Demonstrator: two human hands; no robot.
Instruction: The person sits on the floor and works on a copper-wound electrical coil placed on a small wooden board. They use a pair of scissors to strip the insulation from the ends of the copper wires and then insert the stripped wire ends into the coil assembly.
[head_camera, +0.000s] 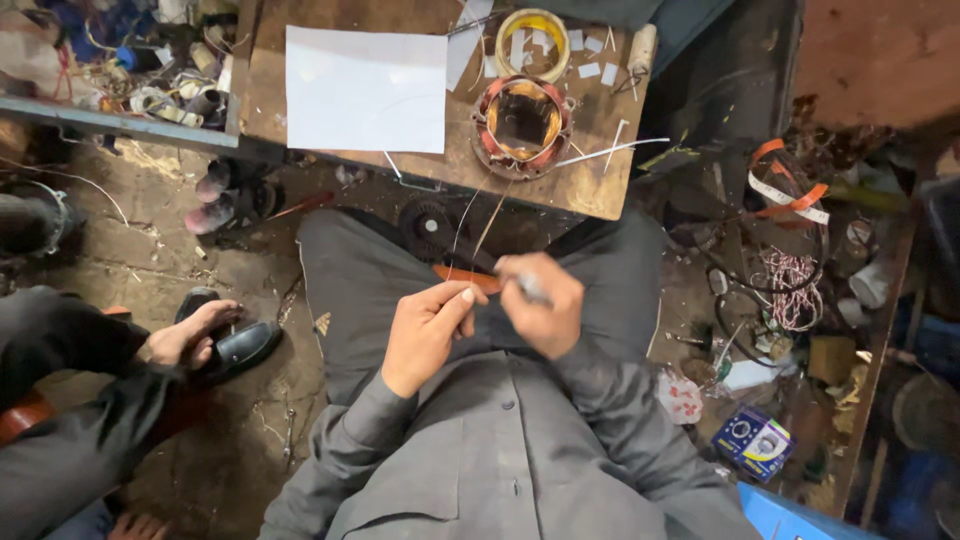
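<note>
While both hands (480, 315) pinch it, wire (465, 225) leads up to stator (522, 125).

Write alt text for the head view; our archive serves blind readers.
Seated person's left hand pinches thin wires leading from a motor stator on a wooden board; the right hand grips a small metal tool. White paper lies beside the stator.

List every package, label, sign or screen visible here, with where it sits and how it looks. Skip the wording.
Small blue cardboard box: on the floor at lower right, squarish, blue with a round white and dark picture on top.
Crumpled white wrapper with red pattern: floor beside the seated person's right leg.
Blank white paper sheet: on the wooden workbench, rectangular, plain.
Small white paper slips: on the workbench near the yellow tape roll, rectangular.
No signs or screens visible.
</note>
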